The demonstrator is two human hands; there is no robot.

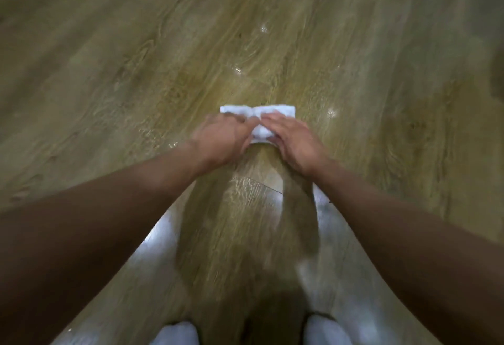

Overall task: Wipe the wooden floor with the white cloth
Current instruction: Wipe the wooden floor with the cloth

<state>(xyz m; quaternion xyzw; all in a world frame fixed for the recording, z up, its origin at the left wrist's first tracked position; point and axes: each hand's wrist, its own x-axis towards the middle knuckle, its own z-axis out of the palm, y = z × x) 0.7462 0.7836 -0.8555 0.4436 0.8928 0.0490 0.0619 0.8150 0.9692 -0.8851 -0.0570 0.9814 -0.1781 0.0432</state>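
Your right hand (294,142) lies palm down on the cloth (283,111), fingers fairly straight and close together, pressing it to the floor (136,58). Your left hand (226,137) is palm down just beside it, covering the cloth's left part, but blur smears its fingers, so you cannot tell whether they lie flat or curl into the fabric. The fingertips of the two hands nearly meet over the middle of the cloth. The cloth is a white folded strip lying crosswise at the centre of the view; only its far edge and a small patch between your hands show, the rest is hidden under them. Both bare forearms run in from the lower corners, cut off by the frame. A dark shadow falls on the planks between them. Small bright glints dot the wood near the cloth. At the bottom edge, two white foot shapes (177,333) are cropped and too blurred to make out further.
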